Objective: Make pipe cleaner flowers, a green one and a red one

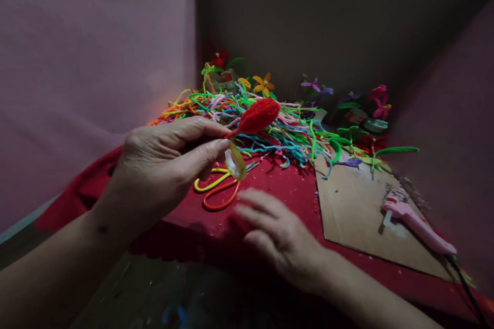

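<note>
Between the thumb and forefinger of my left hand (162, 164) is the stem of a red fuzzy pipe-cleaner bud (259, 115), its rounded head pointing up and right. Just under those fingertips hangs a yellowish ring (242, 168), which looks like a small roll of tape; how it is held is hidden. My right hand (281, 234) is lower and to the right, slightly blurred, fingers stretched out and apart, nothing visible in them. Scissors (221, 204) with one yellow and one orange-red handle lie on the red cloth (285, 190) behind both hands.
A tangled heap of coloured pipe cleaners (297, 139) covers the back of the table. Pipe-cleaner flowers, such as an orange one (264, 84) and a pink one (381, 103), stand behind. At right, a pink glue gun (420, 226) with a cord rests on a brown board (347, 216).
</note>
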{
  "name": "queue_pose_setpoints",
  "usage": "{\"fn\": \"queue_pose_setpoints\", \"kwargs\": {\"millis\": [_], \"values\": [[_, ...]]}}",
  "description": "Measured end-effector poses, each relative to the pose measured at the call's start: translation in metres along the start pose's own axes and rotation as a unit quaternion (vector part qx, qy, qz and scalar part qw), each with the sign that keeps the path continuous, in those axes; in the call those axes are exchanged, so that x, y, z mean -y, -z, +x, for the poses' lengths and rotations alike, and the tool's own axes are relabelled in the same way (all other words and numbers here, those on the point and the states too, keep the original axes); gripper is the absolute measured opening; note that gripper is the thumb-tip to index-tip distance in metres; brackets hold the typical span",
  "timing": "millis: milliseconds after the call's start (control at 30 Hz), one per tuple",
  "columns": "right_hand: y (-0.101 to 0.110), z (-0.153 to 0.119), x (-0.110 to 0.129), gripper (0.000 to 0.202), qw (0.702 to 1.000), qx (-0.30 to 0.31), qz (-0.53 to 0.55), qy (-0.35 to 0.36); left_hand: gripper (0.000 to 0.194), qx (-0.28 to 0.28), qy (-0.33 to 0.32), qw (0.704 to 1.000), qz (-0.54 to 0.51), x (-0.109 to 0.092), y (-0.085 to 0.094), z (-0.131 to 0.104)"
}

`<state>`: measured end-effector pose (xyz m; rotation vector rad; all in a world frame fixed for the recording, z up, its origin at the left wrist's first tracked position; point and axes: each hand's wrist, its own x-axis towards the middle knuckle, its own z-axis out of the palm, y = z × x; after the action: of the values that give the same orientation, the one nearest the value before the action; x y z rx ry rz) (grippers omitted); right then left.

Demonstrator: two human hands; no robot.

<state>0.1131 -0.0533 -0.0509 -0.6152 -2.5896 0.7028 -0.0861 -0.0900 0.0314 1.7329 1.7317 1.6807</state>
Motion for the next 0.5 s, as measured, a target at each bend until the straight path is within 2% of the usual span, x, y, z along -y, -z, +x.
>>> {"fn": "queue_pose_setpoints", "kwargs": {"millis": [33, 67, 100, 167, 200, 233, 267, 300, 333, 367, 400, 433, 467, 500], "values": [[-0.002, -0.004, -0.01, 0.042, 0.995, -0.046, -0.055, -0.076, 0.01, -0.007, -0.007, 1.0, 0.013, -0.001, 0.005, -0.001], [-0.006, -0.008, -0.017, 0.048, 0.982, -0.071, -0.091, -0.15, 0.009, -0.012, -0.011, 1.0, 0.02, -0.002, 0.009, -0.001], [-0.013, -0.012, -0.02, 0.056, 0.971, -0.078, -0.11, -0.197, 0.009, -0.013, -0.012, 1.0, 0.022, -0.004, 0.011, -0.001], [-0.031, -0.015, -0.01, 0.073, 0.973, -0.047, -0.1, -0.203, 0.008, -0.009, -0.01, 1.0, 0.009, -0.006, 0.011, 0.0], [-0.038, -0.015, 0.001, 0.08, 0.985, -0.013, -0.061, -0.158, 0.008, -0.008, -0.009, 1.0, -0.001, -0.008, 0.01, 0.001], [-0.044, -0.013, 0.012, 0.084, 0.997, 0.022, -0.004, -0.079, 0.008, -0.007, -0.009, 1.0, -0.009, -0.009, 0.008, 0.002], [-0.046, -0.01, 0.022, 0.08, 0.995, 0.077, 0.057, 0.02, 0.009, -0.004, -0.012, 1.0, -0.016, -0.011, 0.006, 0.003], [-0.044, -0.007, 0.029, 0.068, 0.98, 0.105, 0.112, 0.127, 0.01, 0.0, -0.015, 1.0, -0.019, -0.013, 0.005, 0.003], [-0.04, -0.004, 0.032, 0.055, 0.965, 0.084, 0.139, 0.208, 0.01, 0.003, -0.02, 1.0, -0.018, -0.014, 0.005, 0.003], [-0.035, -0.002, 0.031, 0.046, 0.971, 0.022, 0.118, 0.204, 0.011, 0.005, -0.028, 0.999, -0.015, -0.015, 0.006, 0.003], [-0.031, -0.001, 0.027, 0.04, 0.989, -0.031, 0.051, 0.134, 0.011, 0.006, -0.036, 0.999, -0.012, -0.015, 0.008, 0.002], [-0.03, 0.0, 0.021, 0.041, 0.995, -0.091, -0.019, 0.037, 0.011, 0.006, -0.042, 0.999, -0.008, -0.015, 0.01, 0.001], [-0.033, 0.001, 0.016, 0.045, 0.987, -0.13, -0.072, -0.062, 0.01, 0.005, -0.044, 0.999, -0.005, -0.013, 0.012, 0.001], [-0.04, 0.001, 0.012, 0.052, 0.976, -0.134, -0.101, -0.136, 0.01, 0.007, -0.04, 0.999, -0.007, -0.012, 0.013, 0.001]]}}
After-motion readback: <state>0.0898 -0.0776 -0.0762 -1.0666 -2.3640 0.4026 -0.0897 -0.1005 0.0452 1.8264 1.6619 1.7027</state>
